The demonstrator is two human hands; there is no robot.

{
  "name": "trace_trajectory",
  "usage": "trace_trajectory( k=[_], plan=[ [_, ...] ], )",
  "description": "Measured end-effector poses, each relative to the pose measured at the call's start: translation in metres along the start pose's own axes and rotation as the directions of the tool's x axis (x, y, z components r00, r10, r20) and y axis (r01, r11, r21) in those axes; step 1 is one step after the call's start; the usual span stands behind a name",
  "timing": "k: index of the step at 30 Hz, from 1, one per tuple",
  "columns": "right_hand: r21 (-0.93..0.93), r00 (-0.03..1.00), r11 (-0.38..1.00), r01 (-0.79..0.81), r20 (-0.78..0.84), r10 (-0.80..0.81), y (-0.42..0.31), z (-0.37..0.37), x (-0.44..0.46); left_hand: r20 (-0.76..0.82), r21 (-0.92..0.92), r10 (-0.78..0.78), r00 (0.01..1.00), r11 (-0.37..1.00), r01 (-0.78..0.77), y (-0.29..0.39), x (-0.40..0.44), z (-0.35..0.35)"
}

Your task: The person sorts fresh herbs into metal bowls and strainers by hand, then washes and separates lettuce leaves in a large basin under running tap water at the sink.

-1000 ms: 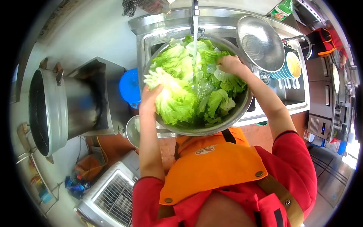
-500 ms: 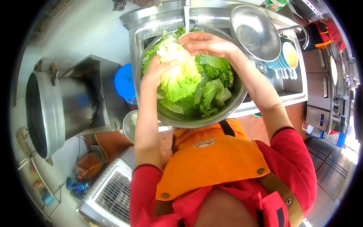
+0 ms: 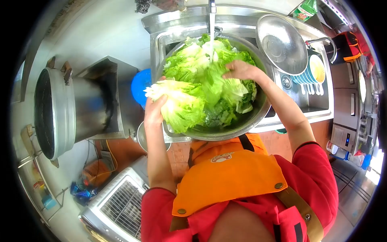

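In the head view, my left hand (image 3: 155, 107) is closed around the pale stem end of a bunch of lettuce (image 3: 181, 101), over the left rim of a large metal bowl (image 3: 264, 109). My right hand (image 3: 244, 71) pinches a lettuce leaf (image 3: 215, 82), blurred by motion, above the bowl's middle. Loose green leaves (image 3: 189, 56) fill much of the bowl. Water runs from the faucet (image 3: 212, 8) onto the leaves between my hands.
The bowl sits in a steel sink (image 3: 326, 109). A metal strainer (image 3: 280, 44) and stacked bowls (image 3: 312, 70) stand at right. A large pot (image 3: 56, 113) and a blue container (image 3: 141, 86) are at left. Another person's red sleeve (image 3: 365, 48) shows far right.
My left hand has moved left and toward me with the lettuce bunch. My right hand has come away from the bunch to the right, now with a leaf. The view has shifted slightly.
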State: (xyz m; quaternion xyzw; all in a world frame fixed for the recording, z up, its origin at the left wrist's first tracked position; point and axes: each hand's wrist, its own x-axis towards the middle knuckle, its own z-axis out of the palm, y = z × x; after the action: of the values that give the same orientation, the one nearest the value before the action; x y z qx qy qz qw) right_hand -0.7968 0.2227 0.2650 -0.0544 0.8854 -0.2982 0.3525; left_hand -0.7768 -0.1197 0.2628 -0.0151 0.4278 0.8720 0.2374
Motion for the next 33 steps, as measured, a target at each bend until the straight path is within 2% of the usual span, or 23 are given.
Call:
trace_trajectory(
  k=[2, 6, 7, 9, 10, 13, 14, 17, 19, 20, 21, 23, 26, 27, 29, 30, 32, 33],
  plan=[
    [0.022, 0.997, 0.999, 0.024, -0.076, -0.022, -0.002, -0.015, 0.012, -0.006, 0.025, 0.016, 1.0, 1.0, -0.016, -0.001, 0.003, 0.005],
    [0.107, 0.985, 0.993, -0.046, -0.162, 0.063, 0.024, -0.023, 0.052, -0.017, 0.029, 0.038, 0.999, 0.999, -0.037, -0.002, 0.003, 0.008],
    [0.115, 0.957, 0.993, 0.036, -0.291, -0.001, 0.034, -0.019, 0.061, -0.023, 0.006, 0.031, 0.999, 1.0, -0.031, 0.0, 0.0, 0.01],
    [0.102, 0.837, 0.975, 0.198, -0.535, -0.114, 0.049, -0.011, 0.069, -0.071, -0.002, 0.008, 0.997, 1.0, -0.008, -0.001, -0.005, 0.007],
    [0.154, 0.833, 0.978, 0.138, -0.553, -0.031, 0.054, -0.009, 0.068, -0.112, 0.011, -0.007, 0.994, 1.0, 0.009, -0.004, -0.007, 0.001],
    [0.157, 0.81, 0.988, -0.015, -0.578, 0.104, 0.081, 0.0, 0.053, -0.152, 0.045, -0.017, 0.988, 0.999, 0.024, -0.008, -0.007, -0.001],
    [0.126, 0.854, 0.981, -0.15, -0.483, 0.193, 0.067, -0.003, 0.031, -0.152, 0.054, -0.017, 0.988, 0.998, 0.025, -0.009, -0.007, -0.001],
    [0.091, 0.917, 0.962, -0.257, -0.291, 0.273, 0.055, 0.009, -0.004, -0.12, 0.049, -0.032, 0.992, 0.998, 0.038, -0.014, -0.003, 0.002],
    [-0.055, 0.969, 0.989, -0.136, -0.213, 0.122, 0.056, 0.028, -0.006, -0.124, 0.064, -0.042, 0.991, 0.997, 0.051, -0.021, 0.001, 0.002],
    [-0.074, 0.979, 0.988, -0.134, -0.163, 0.12, 0.033, 0.026, -0.011, -0.127, 0.075, -0.042, 0.991, 0.996, 0.051, -0.023, 0.004, 0.004],
    [-0.296, 0.941, 0.95, -0.1, -0.339, -0.006, 0.054, 0.046, 0.009, -0.111, 0.083, -0.044, 0.993, 0.995, 0.054, -0.022, 0.006, 0.006],
    [-0.418, 0.931, 0.909, -0.009, -0.334, -0.145, 0.045, 0.038, 0.017, -0.088, 0.103, -0.057, 0.994, 0.992, 0.066, -0.02, 0.006, 0.01],
    [-0.187, 0.956, 0.982, 0.003, -0.288, -0.058, 0.021, 0.013, 0.029, -0.061, 0.099, -0.067, 0.996, 0.992, 0.073, -0.012, 0.003, 0.016],
    [-0.325, 0.884, 0.945, 0.045, -0.427, -0.189, 0.021, 0.007, 0.032, -0.047, 0.089, -0.07, 0.996, 0.993, 0.074, -0.009, 0.002, 0.018],
    [-0.59, 0.647, 0.806, 0.045, -0.597, -0.474, 0.019, -0.008, 0.039, -0.07, 0.139, -0.097, 0.993, 0.985, 0.106, -0.008, 0.002, 0.02],
    [-0.506, 0.736, 0.859, 0.071, -0.554, -0.388, 0.012, -0.019, 0.042, -0.082, 0.164, -0.108, 0.991, 0.979, 0.121, -0.006, 0.001, 0.021],
    [-0.328, 0.878, 0.941, 0.087, -0.421, -0.228, -0.017, -0.048, 0.044, 0.009, 0.182, -0.063, 0.998, 0.981, 0.06, -0.004, 0.008, 0.027],
    [-0.26, 0.89, 0.96, 0.106, -0.405, -0.208, -0.02, -0.052, 0.046, 0.055, 0.188, -0.039, 0.998, 0.982, 0.028, -0.004, 0.013, 0.032]
  ],
)
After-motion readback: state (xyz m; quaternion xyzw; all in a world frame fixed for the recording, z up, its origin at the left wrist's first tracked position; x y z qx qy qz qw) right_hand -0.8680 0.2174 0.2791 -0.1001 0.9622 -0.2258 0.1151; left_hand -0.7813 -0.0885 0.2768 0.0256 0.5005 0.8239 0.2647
